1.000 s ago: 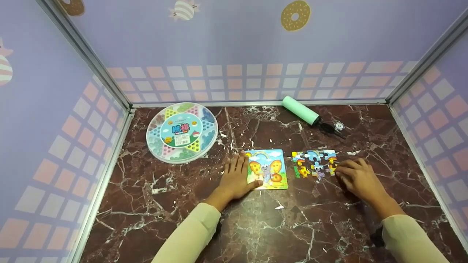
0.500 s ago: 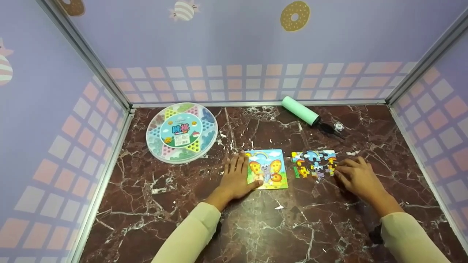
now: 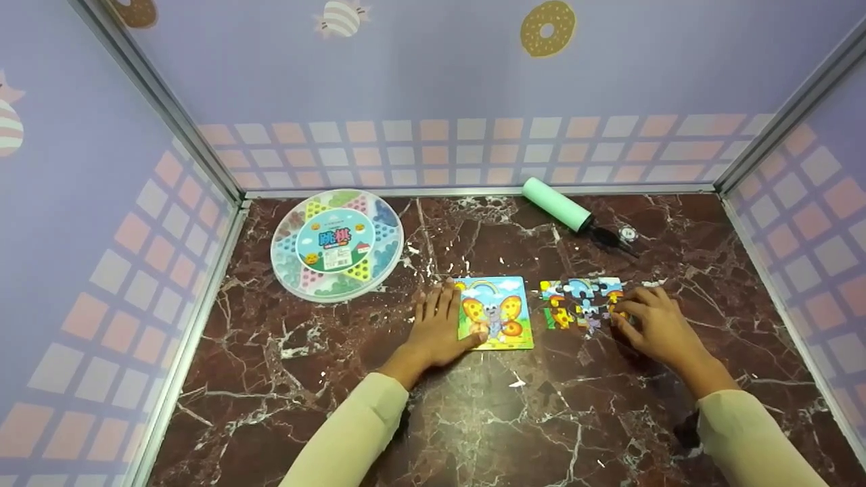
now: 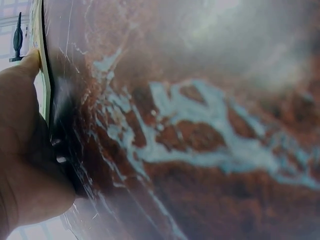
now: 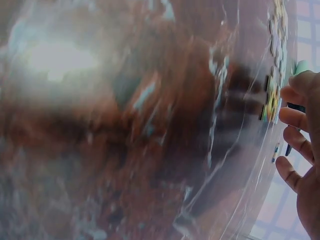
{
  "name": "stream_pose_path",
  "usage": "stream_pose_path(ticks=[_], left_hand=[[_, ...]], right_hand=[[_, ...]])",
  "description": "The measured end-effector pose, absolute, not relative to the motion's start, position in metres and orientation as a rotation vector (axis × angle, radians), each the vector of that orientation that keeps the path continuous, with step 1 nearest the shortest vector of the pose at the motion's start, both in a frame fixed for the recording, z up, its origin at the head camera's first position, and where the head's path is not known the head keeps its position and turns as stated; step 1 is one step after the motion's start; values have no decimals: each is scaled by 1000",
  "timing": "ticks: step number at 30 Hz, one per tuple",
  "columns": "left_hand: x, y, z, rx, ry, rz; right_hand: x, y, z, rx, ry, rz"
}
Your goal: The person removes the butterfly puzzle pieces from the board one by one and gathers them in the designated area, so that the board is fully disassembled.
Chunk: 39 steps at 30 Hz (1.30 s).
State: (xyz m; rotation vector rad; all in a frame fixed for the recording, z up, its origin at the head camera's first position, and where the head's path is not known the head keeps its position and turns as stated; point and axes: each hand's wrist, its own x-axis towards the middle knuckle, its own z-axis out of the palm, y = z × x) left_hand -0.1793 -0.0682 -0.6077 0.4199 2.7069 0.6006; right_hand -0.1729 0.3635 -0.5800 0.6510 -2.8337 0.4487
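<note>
In the head view a square board printed with a butterfly and rainbow (image 3: 499, 308) lies flat on the table. My left hand (image 3: 440, 328) rests at its left side, fingers straight and thumb over the lower edge; the board's edge (image 4: 44, 75) shows beside the thumb in the left wrist view. Jigsaw pieces (image 3: 575, 301) with a similar picture lie partly joined to its right. My right hand (image 3: 659, 328) has bent fingers at their right edge, overlapping the lower right piece. The right wrist view shows these fingertips beside the pieces (image 5: 272, 102); I cannot tell whether they pinch one.
A round Chinese checkers case (image 3: 335, 243) lies at the back left. At the back right are a mint-green cylinder with a black tapered end (image 3: 556, 204) and a small round disc (image 3: 628, 234). Patterned walls (image 3: 440, 152) enclose the dark marble table (image 3: 473, 426) on three sides.
My right hand has shifted slightly left, its fingertips further over the right edge of the jigsaw pieces. My left hand and the board have stayed in place.
</note>
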Motion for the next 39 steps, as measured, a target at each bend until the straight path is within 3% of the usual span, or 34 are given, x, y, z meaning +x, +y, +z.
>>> stream_pose_path(ticks=[24, 39], left_hand=[[-177, -72, -582, 454, 2705, 574], [-180, -74, -597, 497, 2722, 548]], right_hand=[[-195, 255, -582, 895, -2671, 670], [-195, 181, -577, 1094, -2754, 660]])
